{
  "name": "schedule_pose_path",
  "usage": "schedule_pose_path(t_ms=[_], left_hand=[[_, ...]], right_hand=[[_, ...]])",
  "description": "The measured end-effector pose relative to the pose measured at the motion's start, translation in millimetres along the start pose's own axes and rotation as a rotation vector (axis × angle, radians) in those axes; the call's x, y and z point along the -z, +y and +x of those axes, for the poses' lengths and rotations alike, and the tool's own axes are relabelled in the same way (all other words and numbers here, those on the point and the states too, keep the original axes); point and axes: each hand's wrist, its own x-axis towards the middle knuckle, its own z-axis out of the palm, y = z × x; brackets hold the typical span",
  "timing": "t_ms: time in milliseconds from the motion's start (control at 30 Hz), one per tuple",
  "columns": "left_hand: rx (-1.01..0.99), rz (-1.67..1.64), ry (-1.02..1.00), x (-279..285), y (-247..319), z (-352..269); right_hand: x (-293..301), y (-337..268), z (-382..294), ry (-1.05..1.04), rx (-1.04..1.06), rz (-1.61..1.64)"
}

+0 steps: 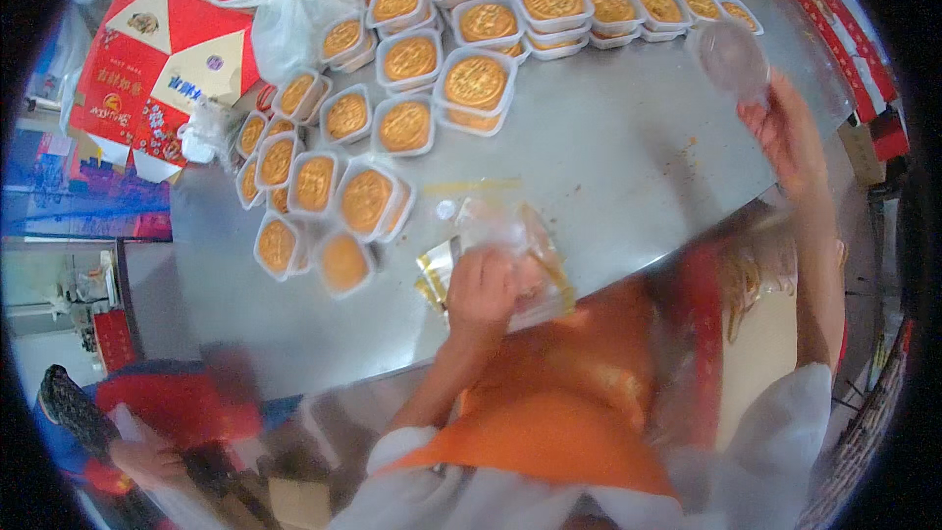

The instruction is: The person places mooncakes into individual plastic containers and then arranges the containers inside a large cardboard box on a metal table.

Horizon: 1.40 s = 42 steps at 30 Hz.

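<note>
Low over the steel table's front edge, my left hand (482,287) grips a clear plastic bag with gold trim (544,254). Blur hides what the bag holds. Out to the right, my right hand (780,129) holds a translucent plastic tray (731,57) by its near side, above the tabletop. Nearest my left hand, a round golden pastry in a plastic tray (344,263) sits on the table. Beyond it stand several more trays with embossed mooncakes (475,85), some stacked.
The steel table (589,147) bears crumbs. At the far left stand a red printed carton (140,73) and a tied white plastic bag (305,11). Red boxes (831,29) line the right edge. Another person's arm (151,464) shows at lower left.
</note>
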Motion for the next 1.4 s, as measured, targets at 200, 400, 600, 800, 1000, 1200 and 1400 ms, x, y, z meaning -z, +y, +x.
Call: schedule_pose_path(t_ms=[200, 400, 600, 800, 1000, 1200, 1400], left_hand=[[0.065, -0.184, 0.071, 3.2, -2.3, -7.9], [0.076, -0.211, 0.067, 2.8, 1.1, -5.7], [0.085, -0.215, 0.081, 7.0, 1.5, -7.8], [0.094, -0.283, 0.087, 10.2, 3.5, -6.0], [-0.019, -0.308, 0.173, 13.4, 7.4, 0.3], [-0.101, -0.354, 0.259, 39.9, 22.7, 25.1], [-0.178, -0.409, 0.162, 64.3, 49.5, 29.9]], right_hand=[[-106.5, 52.3, -96.7, -0.125, -0.404, 0.257], [-138.8, 80.8, -123.8, -0.132, -0.531, 0.321], [-137.3, 82.5, -123.5, -0.126, -0.507, 0.176], [-142.1, 84.2, -132.5, -0.148, -0.554, 0.123], [-144.8, 101.5, -135.0, -0.234, -0.484, -0.077], [-148.2, 70.8, -136.2, -0.48, -0.5, -0.34], [-159.7, 71.3, -149.1, -0.528, 0.423, -0.787]])
